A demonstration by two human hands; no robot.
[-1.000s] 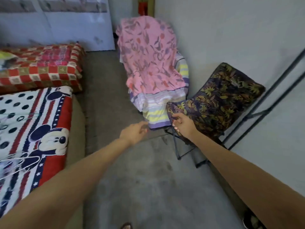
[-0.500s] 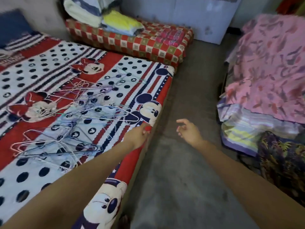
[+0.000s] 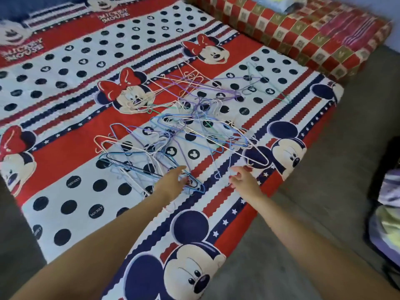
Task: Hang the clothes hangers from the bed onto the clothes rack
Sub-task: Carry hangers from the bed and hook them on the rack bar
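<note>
We reach over the bed (image 3: 71, 161) with both hands toward the heap of wire hangers (image 3: 186, 135) lying tangled on the cartoon-print sheet. Our left hand (image 3: 172, 182) has loose, spread fingers right at the near edge of the heap, over a blue hanger (image 3: 151, 167); whether it touches the wire we cannot tell. Our right hand (image 3: 243, 180) is loosely curled just short of a white hanger (image 3: 249, 158) and grips nothing. The clothes rack is out of view.

The risk here, in our judgement, is the tangle: hooks and thin arms are threaded through one another, so lifting one hanger would likely drag several along, and some could shake loose and fall over the bed edge to the floor (image 3: 324, 191). The thin wire may also slip from a light pinch.
</note>
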